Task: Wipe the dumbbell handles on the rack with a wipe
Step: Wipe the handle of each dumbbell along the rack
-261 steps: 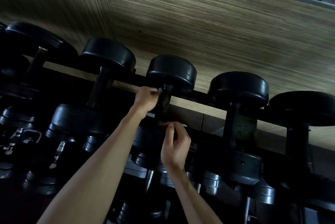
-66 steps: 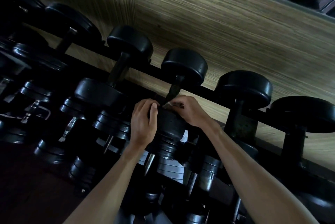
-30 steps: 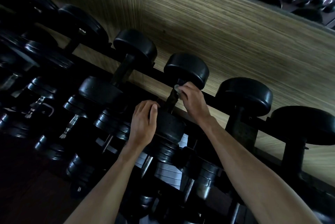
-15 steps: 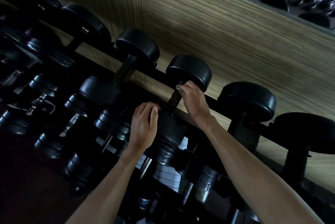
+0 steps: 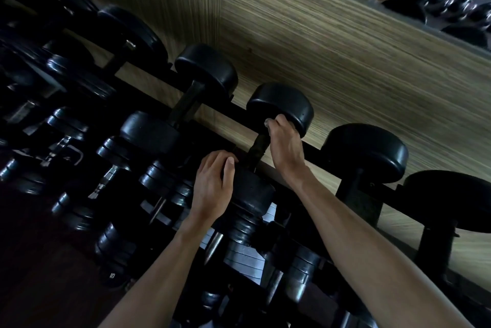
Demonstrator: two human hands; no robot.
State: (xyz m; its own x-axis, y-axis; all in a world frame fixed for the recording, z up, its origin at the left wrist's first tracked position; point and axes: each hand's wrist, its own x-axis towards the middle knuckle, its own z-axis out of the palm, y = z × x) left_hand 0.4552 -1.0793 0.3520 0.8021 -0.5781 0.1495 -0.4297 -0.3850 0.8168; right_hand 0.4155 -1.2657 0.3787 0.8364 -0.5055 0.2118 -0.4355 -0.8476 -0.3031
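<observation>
Gripping the dumbbell handle (image 5: pixel 257 148) through a wipe (image 5: pixel 269 123) was the right hand (image 5: pixel 285 147); the left hand (image 5: pixel 212 184) clasped the near head (image 5: pixel 251 191).

Black round-headed dumbbell (image 5: pixel 280 104) across the rack (image 5: pixel 316 153), pale wipe (image 5: pixel 269 123) bunched at the far end of its dark handle (image 5: pixel 256 149), in my right hand (image 5: pixel 285 147).

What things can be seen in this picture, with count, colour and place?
Held dumbbell: one, black, top row, middle.
Other large dumbbells: at least four, black, same row.
Small dumbbells: many, black and silver, lower rows.
Rack: one, black, against the wall.
Wall: one, brown wood grain, behind the rack.
Wipe: one, pale, at the far end of the handle.
Left hand: holds that dumbbell's near head.
Right hand: grips wipe and handle.
</observation>
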